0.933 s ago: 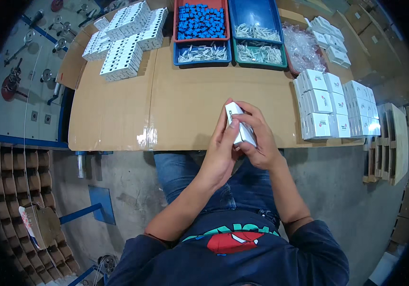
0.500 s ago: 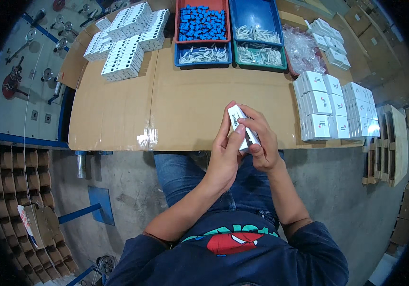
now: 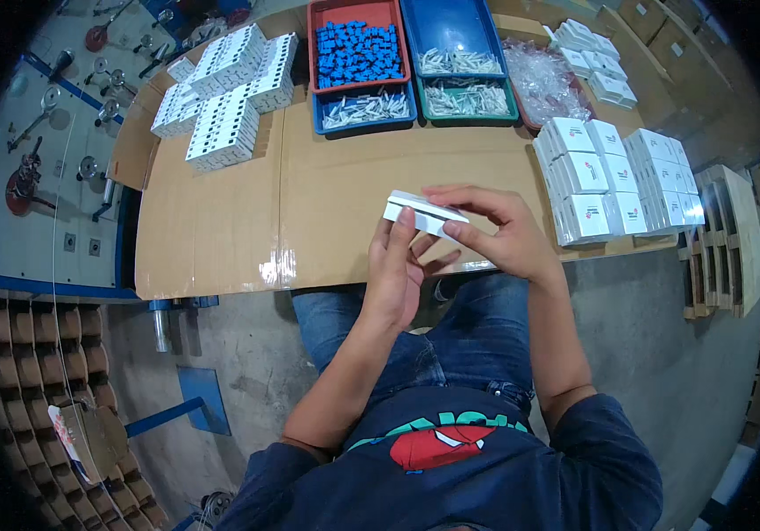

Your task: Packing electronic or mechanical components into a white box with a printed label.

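Above the cardboard-covered table's near edge, I hold a small white box [image 3: 417, 222] with a dark groove along its length, tilted in both hands. My left hand [image 3: 394, 281] grips its left end, thumb pressed on the near face. At the other end, my right hand [image 3: 515, 232] has its fingers over the top and its thumb against the near side, so part of the box is hidden. What lies inside the groove is too small to make out.
At the back stand a red tray [image 3: 314, 66] of blue pieces, blue trays [image 3: 446, 22] and a green tray [image 3: 473, 119] with small pale parts. White block stacks [image 3: 225, 133] are at the left. White box stacks [image 3: 585, 173] and clear plastic bags [image 3: 546, 84] lie right.
The white box has turned from nearly upright to lying crosswise, its grooved side now showing. Both hands have shifted their grip, and the right hand has moved further to the right.
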{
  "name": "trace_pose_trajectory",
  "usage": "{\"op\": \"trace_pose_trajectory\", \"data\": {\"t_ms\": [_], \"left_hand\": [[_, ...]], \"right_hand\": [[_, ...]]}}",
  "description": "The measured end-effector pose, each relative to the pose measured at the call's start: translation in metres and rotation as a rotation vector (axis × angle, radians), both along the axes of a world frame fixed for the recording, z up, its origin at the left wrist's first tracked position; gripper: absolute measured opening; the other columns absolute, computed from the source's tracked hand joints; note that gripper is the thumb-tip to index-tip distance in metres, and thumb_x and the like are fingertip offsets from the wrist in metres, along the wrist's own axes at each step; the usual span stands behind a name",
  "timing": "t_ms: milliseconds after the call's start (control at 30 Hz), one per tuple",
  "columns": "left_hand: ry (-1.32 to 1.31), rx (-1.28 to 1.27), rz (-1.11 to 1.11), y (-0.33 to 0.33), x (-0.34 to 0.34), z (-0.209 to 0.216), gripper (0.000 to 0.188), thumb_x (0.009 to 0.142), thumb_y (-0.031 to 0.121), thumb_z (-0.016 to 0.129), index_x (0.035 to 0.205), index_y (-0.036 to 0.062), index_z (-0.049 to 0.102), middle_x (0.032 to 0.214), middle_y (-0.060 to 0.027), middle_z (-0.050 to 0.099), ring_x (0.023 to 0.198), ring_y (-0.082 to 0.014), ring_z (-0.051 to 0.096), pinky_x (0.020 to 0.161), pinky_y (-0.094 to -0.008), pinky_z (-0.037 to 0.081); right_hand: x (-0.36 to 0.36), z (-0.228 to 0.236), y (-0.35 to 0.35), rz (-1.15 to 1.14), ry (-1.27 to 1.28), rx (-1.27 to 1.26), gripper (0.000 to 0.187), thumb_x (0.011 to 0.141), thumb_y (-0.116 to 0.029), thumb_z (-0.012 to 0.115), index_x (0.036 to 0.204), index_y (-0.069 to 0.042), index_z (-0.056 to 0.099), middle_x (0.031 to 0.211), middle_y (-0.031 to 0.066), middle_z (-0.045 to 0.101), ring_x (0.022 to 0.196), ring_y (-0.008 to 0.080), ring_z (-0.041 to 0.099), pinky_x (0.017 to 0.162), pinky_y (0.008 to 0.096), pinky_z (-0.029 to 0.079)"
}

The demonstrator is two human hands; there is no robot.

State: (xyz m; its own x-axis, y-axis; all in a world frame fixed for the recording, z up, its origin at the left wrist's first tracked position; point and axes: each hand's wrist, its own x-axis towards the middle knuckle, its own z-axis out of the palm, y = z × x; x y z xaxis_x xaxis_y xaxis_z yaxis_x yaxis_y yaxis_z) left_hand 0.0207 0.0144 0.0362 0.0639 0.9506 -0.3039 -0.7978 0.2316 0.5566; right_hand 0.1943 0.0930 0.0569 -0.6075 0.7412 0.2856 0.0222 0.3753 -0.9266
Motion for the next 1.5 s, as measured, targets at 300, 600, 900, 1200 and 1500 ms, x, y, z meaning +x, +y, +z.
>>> {"op": "trace_pose_trajectory", "data": {"t_ms": [300,600,900,1200,1500], "left_hand": [[0.265,0.209,0.203,-0.001,0.010,-0.027,0.040,0.098,0.016,0.073,0.132,0.0033,0.055,0.123,-0.0077,0.063,0.111,-0.0160,0.065,0.096,-0.0354,0.058],[0.284,0.216,0.204,-0.012,0.012,-0.027,0.042,0.096,0.009,0.072,0.134,0.0036,0.055,0.121,-0.0072,0.067,0.107,-0.0155,0.067,0.094,-0.0310,0.056],[0.087,0.217,0.146,-0.010,0.012,-0.029,0.051,0.094,0.006,0.074,0.140,0.0039,0.051,0.123,-0.0081,0.067,0.110,-0.0154,0.067,0.096,-0.0324,0.056],[0.311,0.162,0.165,0.003,0.007,-0.058,0.080,0.086,0.002,0.080,0.153,0.0043,0.036,0.138,-0.0101,0.056,0.124,-0.0196,0.060,0.106,-0.0366,0.051],[0.529,0.122,0.164,0.007,0.003,-0.096,0.088,0.082,-0.004,0.082,0.152,0.0046,0.029,0.138,-0.0133,0.054,0.124,-0.0236,0.060,0.105,-0.0375,0.052]], "right_hand": [[-0.008,0.000,-0.019,-0.204,-0.023,0.093,0.027,0.093,-0.010,0.074,0.119,-0.002,0.076,0.111,0.0160,0.078,0.102,0.0216,0.076,0.088,0.0319,0.058],[-0.001,-0.008,-0.014,-0.391,0.119,-0.081,0.023,0.099,-0.013,0.069,0.116,0.001,0.076,0.091,0.0145,0.078,0.082,0.0169,0.075,0.073,0.0291,0.058],[-0.002,0.017,-0.023,-0.319,0.052,0.169,0.022,0.100,-0.012,0.067,0.114,0.003,0.075,0.095,0.0143,0.077,0.076,0.0147,0.072,0.064,0.0276,0.057],[-0.006,-0.030,-0.011,-0.395,0.126,-0.083,0.025,0.094,-0.004,0.071,0.119,-0.002,0.074,0.103,0.0096,0.066,0.091,0.0161,0.066,0.069,0.0266,0.055],[-0.008,-0.049,-0.013,-0.524,-0.013,0.278,0.029,0.094,0.003,0.065,0.123,0.000,0.067,0.102,0.0104,0.065,0.085,0.0184,0.070,0.069,0.0284,0.061]]}}
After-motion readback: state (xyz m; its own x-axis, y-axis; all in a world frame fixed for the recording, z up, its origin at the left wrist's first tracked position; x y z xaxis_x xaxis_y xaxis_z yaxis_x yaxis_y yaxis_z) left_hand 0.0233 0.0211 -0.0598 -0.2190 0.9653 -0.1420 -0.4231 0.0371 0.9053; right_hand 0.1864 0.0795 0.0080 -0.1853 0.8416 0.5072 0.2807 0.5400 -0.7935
